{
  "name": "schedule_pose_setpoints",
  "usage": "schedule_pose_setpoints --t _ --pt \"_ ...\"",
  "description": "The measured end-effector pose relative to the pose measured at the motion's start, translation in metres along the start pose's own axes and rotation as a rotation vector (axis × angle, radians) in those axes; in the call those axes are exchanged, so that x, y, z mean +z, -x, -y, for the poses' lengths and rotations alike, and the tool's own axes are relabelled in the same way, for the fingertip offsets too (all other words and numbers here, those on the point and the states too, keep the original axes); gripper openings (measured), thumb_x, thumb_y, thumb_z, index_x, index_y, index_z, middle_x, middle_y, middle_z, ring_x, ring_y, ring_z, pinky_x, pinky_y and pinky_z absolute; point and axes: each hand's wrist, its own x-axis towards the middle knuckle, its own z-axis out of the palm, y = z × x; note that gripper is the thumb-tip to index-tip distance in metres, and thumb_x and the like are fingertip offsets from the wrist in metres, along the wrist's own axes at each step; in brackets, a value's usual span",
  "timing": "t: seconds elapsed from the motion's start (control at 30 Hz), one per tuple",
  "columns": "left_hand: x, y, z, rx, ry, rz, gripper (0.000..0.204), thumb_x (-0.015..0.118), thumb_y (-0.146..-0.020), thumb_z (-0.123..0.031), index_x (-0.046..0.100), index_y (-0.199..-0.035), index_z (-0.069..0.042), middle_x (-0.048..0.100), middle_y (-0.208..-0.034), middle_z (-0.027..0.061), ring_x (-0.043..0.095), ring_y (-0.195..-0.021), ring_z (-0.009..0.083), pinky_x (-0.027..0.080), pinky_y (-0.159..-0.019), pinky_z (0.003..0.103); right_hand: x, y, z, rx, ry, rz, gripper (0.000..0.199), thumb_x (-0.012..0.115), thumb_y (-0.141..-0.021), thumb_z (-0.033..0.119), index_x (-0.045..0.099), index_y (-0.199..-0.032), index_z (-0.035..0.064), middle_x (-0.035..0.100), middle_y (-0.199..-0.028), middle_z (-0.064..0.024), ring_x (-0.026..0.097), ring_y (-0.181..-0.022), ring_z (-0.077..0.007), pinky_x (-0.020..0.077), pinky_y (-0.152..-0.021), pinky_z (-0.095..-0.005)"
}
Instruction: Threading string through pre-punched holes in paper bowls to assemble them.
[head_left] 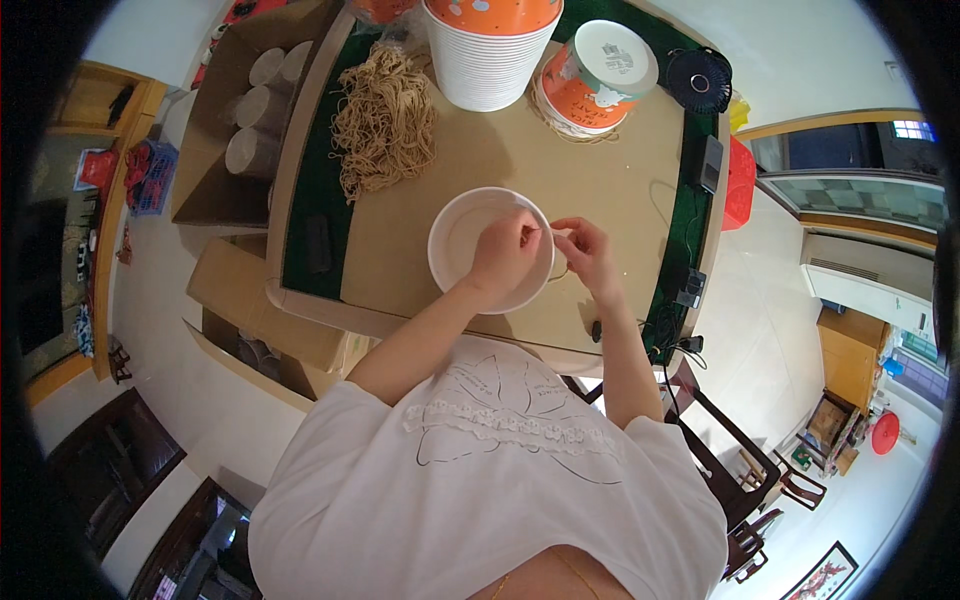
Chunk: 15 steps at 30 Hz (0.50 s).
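Observation:
A white paper bucket (450, 232) stands open side up on the cardboard sheet in front of me. My left hand (506, 252) reaches into its mouth, fingers curled closed near the right wall; what they pinch is too small to make out. Outside that wall, my right hand (590, 256) has thumb and fingers pinched together at the rim. A thin tan cord (560, 275) shows just below the right fingertips, against the bucket's outside. A loose heap of similar tan cords (385, 120) lies at the far left of the sheet.
Behind stands a tall stack of nested white buckets (490, 65). An orange patterned bucket (590, 85) sits upside down on cords at the far right. A black fan-like object (698, 80), a grey device (706, 163) and cables line the right edge. Cardboard boxes (215, 185) stand left.

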Motion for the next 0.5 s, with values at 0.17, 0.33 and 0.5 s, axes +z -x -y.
schedule_pose_setpoints --t 0.17,0.33,0.5 --pt "-0.019 0.004 -0.002 -0.653 1.001 0.320 0.009 0.049 -0.089 -0.011 0.052 -0.092 -0.003 0.063 -0.095 0.0144 0.064 -0.079 0.0211 0.053 -0.068 0.030 0.008 0.035 0.014 0.011 0.190 -0.121 0.009 0.058 -0.086 0.009 0.061 -0.090 0.0019 0.055 -0.063 -0.0002 0.046 -0.055 -0.0051 0.0380 -0.049 -0.0209" --pt "-0.021 0.005 -0.001 -0.843 1.416 0.465 0.014 0.051 -0.086 -0.012 0.053 -0.094 -0.001 0.061 -0.099 0.0161 0.061 -0.087 0.0245 0.049 -0.081 0.040 0.034 0.061 0.030 -0.140 0.275 0.019 0.007 0.058 -0.082 -0.001 0.058 -0.090 -0.0010 0.061 -0.075 -0.0106 0.057 -0.065 -0.0133 0.0473 -0.060 -0.0266" --pt "-0.017 0.010 0.016 -0.820 1.367 0.551 0.017 0.051 -0.087 -0.015 0.056 -0.094 -0.001 0.060 -0.098 0.0123 0.058 -0.091 0.0230 0.046 -0.084 0.038 0.033 0.067 0.042 -0.152 0.292 0.079 0.007 0.057 -0.083 0.000 0.056 -0.090 -0.0013 0.061 -0.077 -0.0116 0.058 -0.066 -0.0146 0.0477 -0.061 -0.0268"
